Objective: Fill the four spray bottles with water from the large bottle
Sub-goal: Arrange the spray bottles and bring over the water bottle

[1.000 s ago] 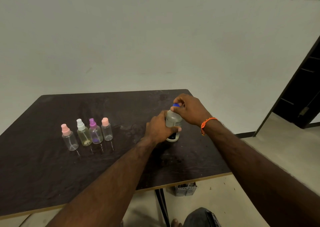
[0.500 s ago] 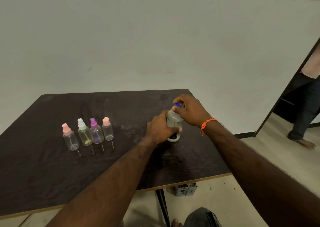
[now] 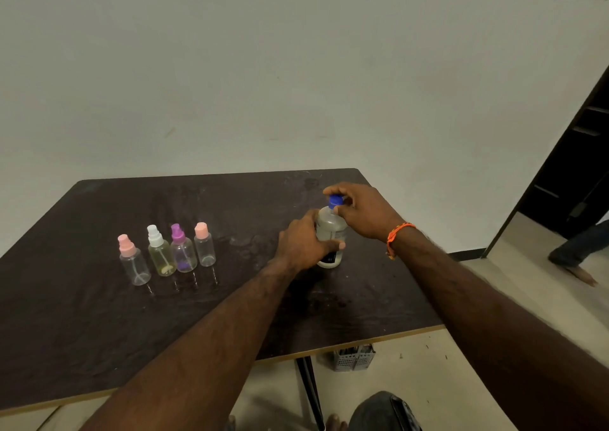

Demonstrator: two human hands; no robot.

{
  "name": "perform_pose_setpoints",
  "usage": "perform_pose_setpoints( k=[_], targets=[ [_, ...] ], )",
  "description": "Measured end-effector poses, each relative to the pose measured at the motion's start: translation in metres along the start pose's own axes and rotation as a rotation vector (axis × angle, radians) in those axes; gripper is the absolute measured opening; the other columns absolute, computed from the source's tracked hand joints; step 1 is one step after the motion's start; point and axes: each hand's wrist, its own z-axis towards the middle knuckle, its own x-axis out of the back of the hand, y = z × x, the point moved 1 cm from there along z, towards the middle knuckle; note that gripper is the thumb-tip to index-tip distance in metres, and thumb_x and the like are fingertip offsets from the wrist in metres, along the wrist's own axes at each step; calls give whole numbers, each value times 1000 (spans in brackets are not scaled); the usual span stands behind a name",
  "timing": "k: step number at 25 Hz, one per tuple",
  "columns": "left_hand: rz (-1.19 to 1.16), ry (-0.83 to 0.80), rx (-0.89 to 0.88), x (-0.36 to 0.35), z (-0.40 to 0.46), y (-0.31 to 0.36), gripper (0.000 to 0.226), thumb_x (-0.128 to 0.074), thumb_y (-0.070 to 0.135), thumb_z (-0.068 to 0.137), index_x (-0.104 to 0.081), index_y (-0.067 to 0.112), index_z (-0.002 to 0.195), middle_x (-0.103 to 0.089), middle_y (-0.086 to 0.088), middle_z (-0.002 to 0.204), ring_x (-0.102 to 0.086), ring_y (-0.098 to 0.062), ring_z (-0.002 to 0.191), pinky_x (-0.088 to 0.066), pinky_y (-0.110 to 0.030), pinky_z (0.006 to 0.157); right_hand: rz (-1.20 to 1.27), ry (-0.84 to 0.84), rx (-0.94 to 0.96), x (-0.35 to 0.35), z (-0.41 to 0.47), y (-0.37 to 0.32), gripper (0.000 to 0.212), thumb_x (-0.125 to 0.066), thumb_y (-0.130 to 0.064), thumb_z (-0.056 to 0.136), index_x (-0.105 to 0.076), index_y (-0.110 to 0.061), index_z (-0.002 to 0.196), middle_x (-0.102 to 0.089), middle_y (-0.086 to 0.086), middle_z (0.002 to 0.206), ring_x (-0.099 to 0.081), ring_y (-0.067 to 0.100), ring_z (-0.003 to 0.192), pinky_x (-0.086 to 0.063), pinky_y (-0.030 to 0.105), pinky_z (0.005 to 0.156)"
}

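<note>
No legible text, even on the large bottle's (image 3: 330, 229) dark label

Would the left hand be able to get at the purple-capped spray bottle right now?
Probably not at once: the left hand grips the large bottle while the right hand holds its blue cap. Once freed, bare table lies between it and the purple-capped spray bottle.
</note>
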Motion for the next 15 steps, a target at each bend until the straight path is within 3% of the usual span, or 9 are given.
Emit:
perform_pose_setpoints(
  k=[4,9,13,15],
  targets=[
    [-7,-2,-2,-1,0,0,74,-86,57,71,-54,33,134,-70,11,120,-66,-17,110,-52,-50,102,162,108,-17,7,-6,9,37,-66,-12,91,-65,-21,127,-66,-8,119,-62,11,102,-44,13,85],
    [-31,3,4,-2,-1,-3,81,-77,72,57,-54,41,128,-71,15,116,-68,-15,109,-53,-49,101,195,300,-193,5,-15,45,33,-71,-14,88,-67,-21,120,-68,-5,112,-62,12,96,-49,25,90],
    [-50,-9,-6,-4,2,-8,89,-74,78,54,-53,41,131,-70,14,122,-67,-16,113,-54,-51,102,9,179,-396,-31,-29,91,32,-76,-18,83,-71,-19,114,-70,1,116,-62,15,101,-47,27,94],
    [-54,-20,-12,-5,3,-9,93,-74,80,54,-52,39,134,-68,13,127,-67,-16,115,-54,-52,103,-54,122,-474,-49,-35,107,33,-80,-26,81,-71,-22,113,-71,1,115,-64,17,102,-51,35,96]
  ],
)
